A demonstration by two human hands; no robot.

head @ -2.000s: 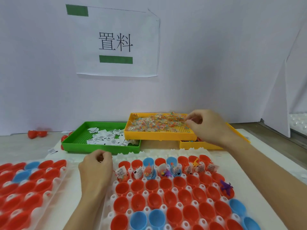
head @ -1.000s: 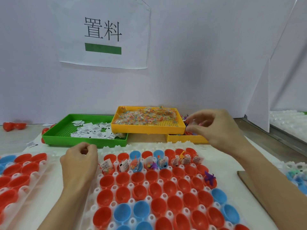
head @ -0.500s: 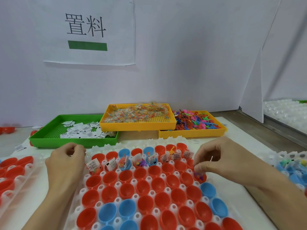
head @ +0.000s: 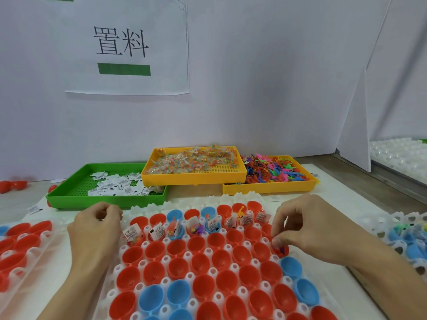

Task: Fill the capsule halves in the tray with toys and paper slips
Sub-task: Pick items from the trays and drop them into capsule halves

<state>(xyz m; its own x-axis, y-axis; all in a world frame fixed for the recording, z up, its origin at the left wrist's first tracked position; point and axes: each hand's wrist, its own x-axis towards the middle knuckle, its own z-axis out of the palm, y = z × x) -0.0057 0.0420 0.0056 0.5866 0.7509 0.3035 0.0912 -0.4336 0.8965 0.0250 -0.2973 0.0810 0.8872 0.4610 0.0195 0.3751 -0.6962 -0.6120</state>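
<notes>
Bench point(head: 328, 181) covered in white sheeting filled the lower view, backed by a white wall with a paper sign point(head: 126, 46). A white capsule tray point(head: 184, 203) lay at the centre, its long axis running away from the viewer, its near end cut off by the bottom edge. Red and blue capsule halves point(head: 196, 264) sat in it, open sides up. Only the far row point(head: 196, 225) held paper slips and small toys; what lay beneath the slips was hard to make out.

Behind the tray stood three bins: a green bin point(head: 106, 199) of paper slips at the left, a raised yellow bin point(head: 194, 179) of clear packets in the middle, and a lower yellow bin point(head: 270, 188) of coloured toys at the right. Further trays at both sides were cut off by the frame.

The right hand point(head: 307, 229) hovered at the tray's right edge, fingers curled, thumb and forefinger pinching something small over a red half point(head: 280, 249); the item was mostly hidden. The left hand point(head: 97, 229) rested at the tray's far left corner, loosely fisted; I could not tell whether it held anything.
</notes>
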